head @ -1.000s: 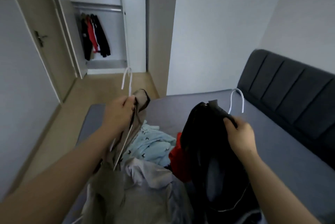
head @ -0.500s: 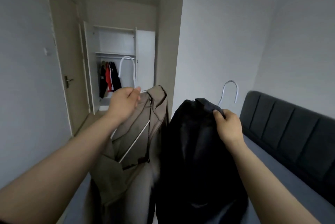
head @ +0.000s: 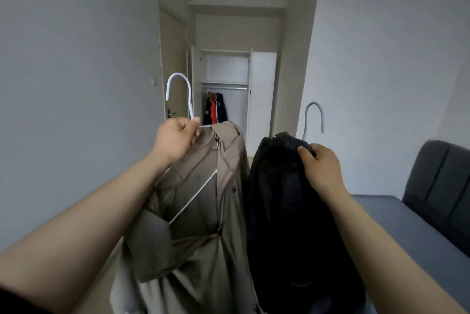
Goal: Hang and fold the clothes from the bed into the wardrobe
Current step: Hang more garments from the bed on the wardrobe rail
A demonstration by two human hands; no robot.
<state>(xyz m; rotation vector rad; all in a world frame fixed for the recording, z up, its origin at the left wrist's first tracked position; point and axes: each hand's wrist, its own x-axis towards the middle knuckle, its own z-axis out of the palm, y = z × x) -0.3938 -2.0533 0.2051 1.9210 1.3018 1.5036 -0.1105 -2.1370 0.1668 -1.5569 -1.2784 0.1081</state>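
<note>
My left hand (head: 176, 137) grips the neck of a white hanger (head: 178, 95) that carries a beige jacket (head: 201, 224), hanging in front of me. Beside it, my right hand (head: 321, 169) holds the top of a black jacket (head: 287, 212) on a grey hanger (head: 314, 116), whose hook stands up above my fingers. Both garments are raised in the air, side by side. Far ahead stands the open white wardrobe (head: 262, 90), with a rail and dark and red clothes (head: 215, 111) hanging at its left.
The grey bed (head: 396, 222) and its dark padded headboard (head: 440, 186) lie at the right. A closed beige door (head: 173, 69) is on the left of the hallway. Grey walls flank the passage to the wardrobe.
My view has risen from the bed's clothes pile toward the wardrobe. Both hands have lifted their hangered jackets off the bed and hold them up.
</note>
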